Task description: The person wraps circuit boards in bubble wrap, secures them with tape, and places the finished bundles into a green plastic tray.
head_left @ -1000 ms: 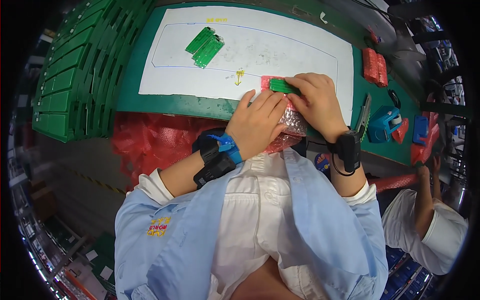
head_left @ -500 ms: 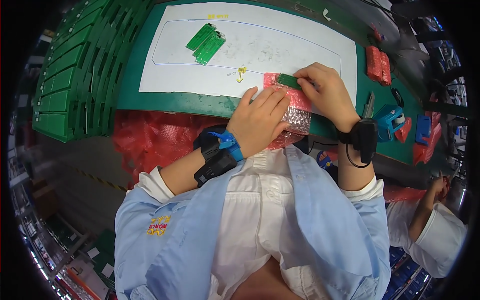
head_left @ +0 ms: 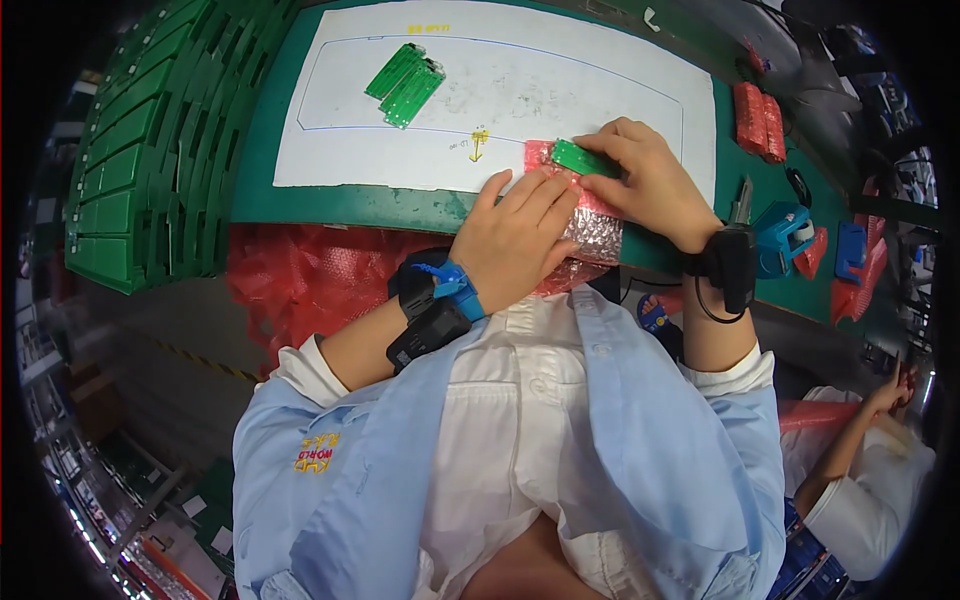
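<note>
A green circuit board (head_left: 578, 158) is gripped at its right end by my right hand (head_left: 640, 180), thumb below and fingers above. Under it lies a strip of pink bubble wrap (head_left: 594, 232), hanging over the table's near edge. My left hand (head_left: 522, 232) rests on the wrap's left side with its fingers stretched out flat, just below the board. Farther left, several green circuit boards (head_left: 408, 85) lie overlapping on the white sheet (head_left: 330, 160), which has a blue outline drawn on it.
Stacked green bins (head_left: 130, 190) rise at the left. A bundle of red bubble wrap (head_left: 310, 280) hangs below the near edge. Wrapped red packs (head_left: 758, 122), a cutter knife (head_left: 741, 202) and a blue tape dispenser (head_left: 782, 240) lie right. Another person's arm (head_left: 850, 440) shows lower right.
My right hand has tilted the circuit board, so its face shows brighter, and its fingers have shifted slightly left. My left hand stays almost in place. The other person's arm has moved.
</note>
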A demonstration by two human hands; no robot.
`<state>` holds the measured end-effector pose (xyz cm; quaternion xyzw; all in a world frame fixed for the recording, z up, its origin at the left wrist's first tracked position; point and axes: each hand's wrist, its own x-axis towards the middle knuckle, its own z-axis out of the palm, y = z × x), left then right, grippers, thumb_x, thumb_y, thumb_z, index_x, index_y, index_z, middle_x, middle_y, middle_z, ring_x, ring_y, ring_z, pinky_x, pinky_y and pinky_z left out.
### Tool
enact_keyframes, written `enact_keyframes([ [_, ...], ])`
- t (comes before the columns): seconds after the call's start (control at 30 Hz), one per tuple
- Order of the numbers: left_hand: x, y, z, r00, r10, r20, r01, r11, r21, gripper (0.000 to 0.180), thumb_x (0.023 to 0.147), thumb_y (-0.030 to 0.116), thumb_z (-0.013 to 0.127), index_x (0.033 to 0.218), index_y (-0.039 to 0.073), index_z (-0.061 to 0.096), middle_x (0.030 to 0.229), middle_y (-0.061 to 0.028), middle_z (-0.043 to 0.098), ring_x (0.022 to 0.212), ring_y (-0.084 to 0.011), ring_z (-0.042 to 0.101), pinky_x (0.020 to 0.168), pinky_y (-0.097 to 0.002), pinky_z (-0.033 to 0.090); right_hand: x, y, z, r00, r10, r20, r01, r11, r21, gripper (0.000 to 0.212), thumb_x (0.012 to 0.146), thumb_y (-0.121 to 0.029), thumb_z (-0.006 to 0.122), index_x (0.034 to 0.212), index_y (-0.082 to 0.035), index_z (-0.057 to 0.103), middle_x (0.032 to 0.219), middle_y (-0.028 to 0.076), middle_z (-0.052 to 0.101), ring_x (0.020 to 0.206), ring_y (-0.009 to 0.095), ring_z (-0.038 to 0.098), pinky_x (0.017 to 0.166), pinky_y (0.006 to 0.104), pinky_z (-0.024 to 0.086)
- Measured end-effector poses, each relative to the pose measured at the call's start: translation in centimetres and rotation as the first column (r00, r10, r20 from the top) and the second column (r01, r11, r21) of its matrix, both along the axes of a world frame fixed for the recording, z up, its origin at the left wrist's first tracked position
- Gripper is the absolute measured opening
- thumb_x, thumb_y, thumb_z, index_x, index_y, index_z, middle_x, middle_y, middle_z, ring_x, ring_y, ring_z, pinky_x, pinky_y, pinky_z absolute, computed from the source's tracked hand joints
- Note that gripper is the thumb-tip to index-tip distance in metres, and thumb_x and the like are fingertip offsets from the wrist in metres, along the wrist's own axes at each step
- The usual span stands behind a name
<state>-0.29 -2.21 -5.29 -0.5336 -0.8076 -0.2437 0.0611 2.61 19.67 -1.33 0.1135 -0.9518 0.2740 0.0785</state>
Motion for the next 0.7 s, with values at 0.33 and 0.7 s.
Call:
enact_keyframes([
  [0.33,0.0,0.06,-0.05,1.0,-0.007,0.006,0.007,1.0,0.0,0.054,0.085,0.035,0.068,0.128,0.005,0.056,0.132,-0.0083,0.055,0.125,-0.0239,0.048,0.106,-0.0451,0.034,-0.69,-0.52,0.31,0.996,0.049,-0.072,-0.036,0.984,0.174,0.03,0.073,-0.008,0.071,0.102,-0.003,0.069,0.09,0.012,0.063,0.085,0.031,0.06,0.078,0.0383,0.048],
  [0.7,0.01,0.12,0.14,1.0,-0.004,0.022,0.003,1.0,0.026,0.052,0.085,0.033,0.067,0.127,0.006,0.057,0.134,-0.0115,0.054,0.127,-0.0283,0.047,0.107,-0.0474,0.034,-0.29,-0.38,0.49,1.0,0.0,0.029,-0.006,0.983,0.181,0.031,0.077,-0.008,0.071,0.107,-0.003,0.069,0.094,0.012,0.061,0.09,0.032,0.059,0.081,0.0384,0.048],
])
